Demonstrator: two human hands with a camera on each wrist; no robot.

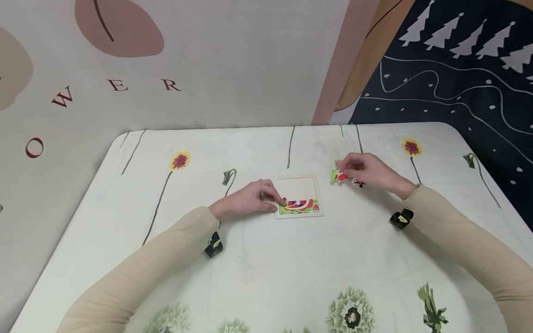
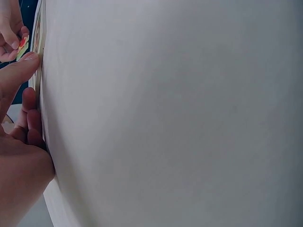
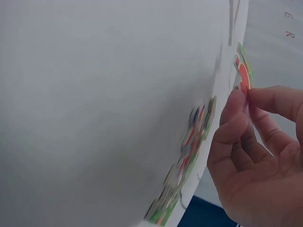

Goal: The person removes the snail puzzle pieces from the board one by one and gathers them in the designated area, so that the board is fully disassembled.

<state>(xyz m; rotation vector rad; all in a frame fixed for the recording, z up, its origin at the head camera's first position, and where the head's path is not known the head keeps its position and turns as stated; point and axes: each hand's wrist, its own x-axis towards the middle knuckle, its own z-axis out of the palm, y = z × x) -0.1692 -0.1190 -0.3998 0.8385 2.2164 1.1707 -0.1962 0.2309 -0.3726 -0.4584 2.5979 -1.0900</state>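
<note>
A small puzzle tray (image 1: 297, 218) with a pale frame lies flat on the table. Colourful fitted pieces (image 1: 300, 206) fill its near part; bare backing shows in the far part. At the tray's left side, my left hand (image 1: 250, 198) rests with its index fingertip on the puzzle and its thumb by the edge. To the right, my right hand (image 1: 368, 172) pinches a puzzle piece (image 3: 245, 75) of red and green between thumb and fingertips, raised above the table. Beneath that hand lie loose puzzle pieces (image 3: 189, 146), partly hidden in the head view.
A white tablecloth (image 1: 258, 263) printed with flowers and stems covers the table. Behind it hangs a pale printed cloth (image 1: 250, 69), with a dark tree-patterned cloth (image 1: 449, 92) at the right. Dark cameras (image 1: 401, 218) are strapped at both wrists.
</note>
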